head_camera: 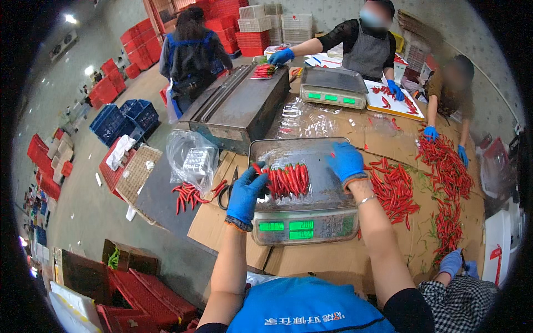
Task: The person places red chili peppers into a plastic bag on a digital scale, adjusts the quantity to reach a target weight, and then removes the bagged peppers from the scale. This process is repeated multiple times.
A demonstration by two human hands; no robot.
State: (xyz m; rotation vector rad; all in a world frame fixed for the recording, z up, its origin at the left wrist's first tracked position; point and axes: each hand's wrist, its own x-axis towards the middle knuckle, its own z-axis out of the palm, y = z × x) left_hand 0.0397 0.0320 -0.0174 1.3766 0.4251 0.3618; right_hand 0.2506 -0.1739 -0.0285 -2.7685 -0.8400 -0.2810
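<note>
A digital weighing scale (304,227) with lit green displays stands before me on cardboard. On its metal pan (329,193), red chili peppers (287,180) lie side by side in a row on what looks like a clear plastic tray. My left hand (246,195), in a blue glove, is at the row's left end and pinches a single red chili pepper (257,168). Over the pan's right side is my blue-gloved right hand (349,162). A small red bit shows by its fingertips; whether it is gripped is unclear.
Scissors (225,195) and loose chilies (187,196) lie left of the scale. A chili pile (391,187) is to the right. Beyond stand a metal machine (233,112), clear trays (308,118) and a second scale (333,89). Co-workers' gloved hands (431,133) touch another chili heap (445,166).
</note>
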